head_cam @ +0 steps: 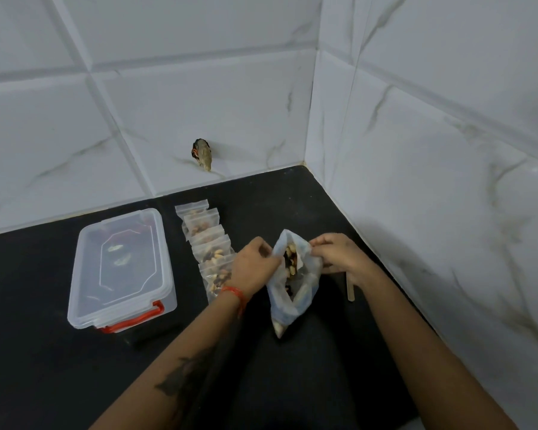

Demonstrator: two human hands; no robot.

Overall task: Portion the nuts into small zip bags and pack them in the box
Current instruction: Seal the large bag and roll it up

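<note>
Progress, judged from the lay of things: portioning well along, packing not begun.

Item 1. Small clear zip bags filled with mixed nuts [210, 248]: a row, overlapping one another, running from near the tabletop's back edge toward the person. Several are visible; the exact count cannot be told, since the left wrist covers the near end. All lie on the black tabletop [59, 367], none in the box.

Item 2. Clear rectangular plastic box with red clip handles [120, 268]: just beside the row, on its left, lid on. Contents hard to make out through the lid; no filled bags can be seen inside.

Item 3. Large translucent plastic bag of mixed nuts [292, 290]: right of the row, toward the tabletop's right edge and back right corner, mouth held up and open. Brown and dark nuts show at the opening and lower in the bag, so stock remains to portion.

Item 4. Flat pale wooden stick [350, 288]: on the tabletop under the right forearm, partly hidden.

Item 5. Left hand [255, 265]: fingers curled, pinching the left lip of the large bag's mouth. An orange-red thread band [235, 294] sits at the wrist.

Item 6. Right hand [339, 254]: fingers curled, pinching the right lip. Both forearms reach in from the near edge, and the two hands spread the mouth between them.

Outstanding, as a judgement: remaining portions, box opened, bags loaded.
</note>
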